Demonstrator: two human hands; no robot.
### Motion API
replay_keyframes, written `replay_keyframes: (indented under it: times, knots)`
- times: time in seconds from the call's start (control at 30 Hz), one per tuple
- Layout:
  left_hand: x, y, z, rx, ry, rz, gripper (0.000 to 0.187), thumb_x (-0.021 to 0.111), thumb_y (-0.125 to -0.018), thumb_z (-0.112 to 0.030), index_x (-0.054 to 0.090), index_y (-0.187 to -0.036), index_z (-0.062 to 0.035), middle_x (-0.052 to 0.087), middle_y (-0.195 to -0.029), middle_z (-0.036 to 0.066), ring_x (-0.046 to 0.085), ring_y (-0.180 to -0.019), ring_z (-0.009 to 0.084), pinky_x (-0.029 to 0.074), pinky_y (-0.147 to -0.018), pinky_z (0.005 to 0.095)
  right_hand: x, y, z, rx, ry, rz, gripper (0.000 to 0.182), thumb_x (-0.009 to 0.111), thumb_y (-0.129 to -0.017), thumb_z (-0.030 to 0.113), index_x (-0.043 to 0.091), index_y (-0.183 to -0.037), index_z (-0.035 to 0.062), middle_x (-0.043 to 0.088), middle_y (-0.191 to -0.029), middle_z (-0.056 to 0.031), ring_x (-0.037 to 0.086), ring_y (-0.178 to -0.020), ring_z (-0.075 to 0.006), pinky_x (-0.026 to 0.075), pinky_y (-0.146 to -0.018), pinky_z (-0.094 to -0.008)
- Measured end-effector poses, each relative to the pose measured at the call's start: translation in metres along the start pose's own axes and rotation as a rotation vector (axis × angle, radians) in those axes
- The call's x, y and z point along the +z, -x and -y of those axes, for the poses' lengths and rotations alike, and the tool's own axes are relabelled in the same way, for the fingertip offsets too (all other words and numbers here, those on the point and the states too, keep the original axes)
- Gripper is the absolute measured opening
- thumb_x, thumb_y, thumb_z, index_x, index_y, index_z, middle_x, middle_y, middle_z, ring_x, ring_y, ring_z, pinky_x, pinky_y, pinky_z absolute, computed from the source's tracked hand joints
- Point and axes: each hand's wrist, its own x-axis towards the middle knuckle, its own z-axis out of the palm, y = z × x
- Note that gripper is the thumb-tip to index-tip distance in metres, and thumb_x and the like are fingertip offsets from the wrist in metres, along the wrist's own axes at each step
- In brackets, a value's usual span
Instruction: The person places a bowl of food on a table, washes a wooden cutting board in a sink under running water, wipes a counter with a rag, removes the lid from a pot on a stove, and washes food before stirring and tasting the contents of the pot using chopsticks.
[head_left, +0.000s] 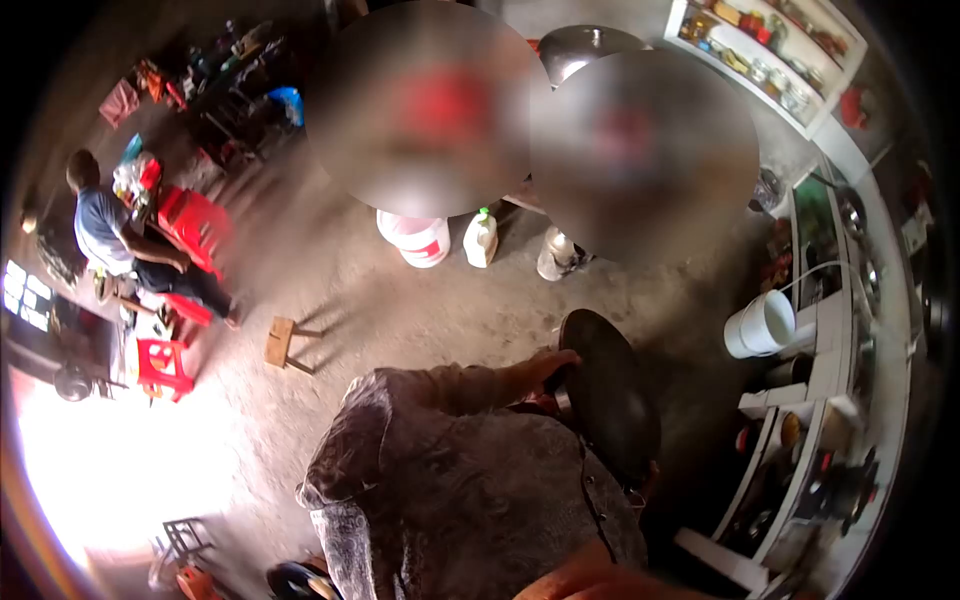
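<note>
Head view looks steeply down over my own grey patterned shirt sleeve [400,420], and along it my left hand [545,365] closes on the near rim of a wide round black metal pan [610,395], fingers curled over the edge. The pan is tilted up on edge against my front, above the bare concrete floor [400,300], not resting on anything I can see. My right hand is out of sight, so I cannot tell whether it helps carry the pan from the far side.

To the right, close by, runs a white tiled table [830,370] with a white plastic bucket [762,323] lying on its side at its edge. Ahead on the floor stand a white and red plastic jug [420,240] and a smaller white bottle with a green cap [481,238]. Far left, a person in a blue shirt [100,225] sits by red plastic stools [195,220], and a small wooden stool [282,343] stands apart.

My worry is the grip: a rim hold with one visible hand on a tilted pan could slip, and swinging right might knock the bucket off.
</note>
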Motion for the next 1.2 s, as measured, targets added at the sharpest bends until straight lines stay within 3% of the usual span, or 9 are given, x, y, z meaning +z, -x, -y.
replay_keyframes:
  times: [0.1, 0.23, 0.4, 0.6, 0.7, 0.87, 1.03, 1.07, 1.2]
  knots:
    - [0.072, -0.02, -0.037, -0.028, -0.205, -0.03, 0.032, 0.065, -0.082, -0.024, 0.061, -0.103, 0.001, 0.063, -0.093, 0.01, 0.059, -0.079, 0.0191, 0.05, -0.068, 0.0356, -0.015, -0.04, 0.074, -0.011, 0.04, 0.005, 0.056, 0.059, -0.087, 0.033, 0.04, -0.136, 0.0137, 0.04, -0.136, -0.0118, 0.045, -0.121, -0.0284, 0.045, -0.091, -0.0429]
    - [0.108, -0.094, -0.026, 0.708, -0.751, 0.183, 0.048, 0.071, -0.074, -0.032, 0.06, -0.11, -0.0024, 0.059, -0.106, 0.013, 0.055, -0.099, 0.03, 0.045, -0.086, 0.0402, -0.035, -0.09, 0.154, -0.021, 0.045, 0.003, 0.054, 0.06, -0.087, 0.033, 0.042, -0.134, 0.0119, 0.043, -0.134, -0.0119, 0.045, -0.121, -0.0279, 0.045, -0.093, -0.0416]
    - [0.215, -0.207, -0.057, -0.015, -0.069, 0.08, 0.05, 0.069, -0.076, -0.033, 0.055, -0.114, -0.0041, 0.056, -0.109, 0.013, 0.055, -0.099, 0.0267, 0.046, -0.082, 0.0404, -0.072, -0.174, 0.242, -0.054, 0.048, 0.06, 0.053, 0.06, -0.087, 0.033, 0.044, -0.132, 0.0095, 0.046, -0.131, -0.012, 0.046, -0.121, -0.0272, 0.044, -0.095, -0.04]
    - [0.257, -0.316, -0.078, 0.869, -0.927, 0.379, 0.055, 0.071, -0.076, -0.002, 0.045, -0.125, -0.0016, 0.054, -0.117, 0.016, 0.056, -0.106, 0.027, 0.047, -0.089, 0.0379, -0.084, -0.285, 0.336, -0.246, 0.094, 0.193, 0.052, 0.061, -0.087, 0.033, 0.047, -0.13, 0.0067, 0.05, -0.128, -0.0121, 0.046, -0.121, -0.0265, 0.043, -0.097, -0.038]
    - [0.338, -0.368, -0.126, -0.034, 0.129, 0.146, 0.039, 0.06, -0.086, -0.013, 0.05, -0.122, -0.0014, 0.058, -0.118, 0.011, 0.056, -0.109, 0.0224, 0.045, -0.095, 0.0375, -0.082, -0.333, 0.393, -0.617, 0.277, 0.243, 0.051, 0.061, -0.087, 0.033, 0.049, -0.128, 0.0053, 0.052, -0.127, -0.0121, 0.047, -0.121, -0.0261, 0.042, -0.098, -0.0371]
    - [0.452, -0.463, -0.168, -0.022, -0.153, 0.19, 0.039, 0.057, -0.089, -0.023, 0.052, -0.122, -0.0029, 0.057, -0.121, 0.009, 0.055, -0.109, 0.0238, 0.044, -0.095, 0.037, -0.116, -0.451, 0.471, -0.114, -0.42, 0.21, 0.058, 0.066, -0.085, 0.032, 0.046, -0.133, 0.0061, 0.051, -0.131, -0.0075, 0.051, -0.115, -0.0229, 0.039, -0.101, -0.0339]
    - [0.537, -0.59, -0.211, 0.095, -0.448, 0.38, 0.034, 0.058, -0.089, -0.022, 0.055, -0.118, -0.0049, 0.06, -0.116, 0.008, 0.056, -0.107, 0.0219, 0.045, -0.093, 0.0352, -0.115, -0.481, 0.568, -0.219, -0.473, -0.076, 0.05, 0.057, -0.09, 0.029, 0.046, -0.131, 0.002, 0.057, -0.124, -0.0124, 0.058, -0.107, -0.0247, 0.045, -0.096, -0.0369]
    - [0.55, -0.618, -0.203, 0.521, -0.731, 0.616, 0.031, 0.058, -0.089, -0.022, 0.057, -0.115, -0.005, 0.061, -0.114, 0.008, 0.057, -0.106, 0.0214, 0.046, -0.092, 0.0354, -0.106, -0.482, 0.589, -0.251, -0.491, -0.114, 0.05, 0.057, -0.09, 0.029, 0.046, -0.131, 0.0016, 0.058, -0.123, -0.0124, 0.059, -0.106, -0.0247, 0.046, -0.095, -0.0368]
    - [0.664, -0.735, -0.227, -0.286, -0.377, 0.599, 0.028, 0.054, -0.092, -0.02, 0.057, -0.115, -0.0039, 0.061, -0.109, 0.01, 0.057, -0.107, 0.0206, 0.046, -0.093, 0.0351, -0.145, -0.517, 0.623, -0.423, -0.477, -0.289, 0.062, 0.065, -0.083, 0.039, 0.047, -0.128, -0.0005, 0.054, -0.123, -0.0212, 0.056, -0.109, -0.0277, 0.045, -0.092, -0.0361]
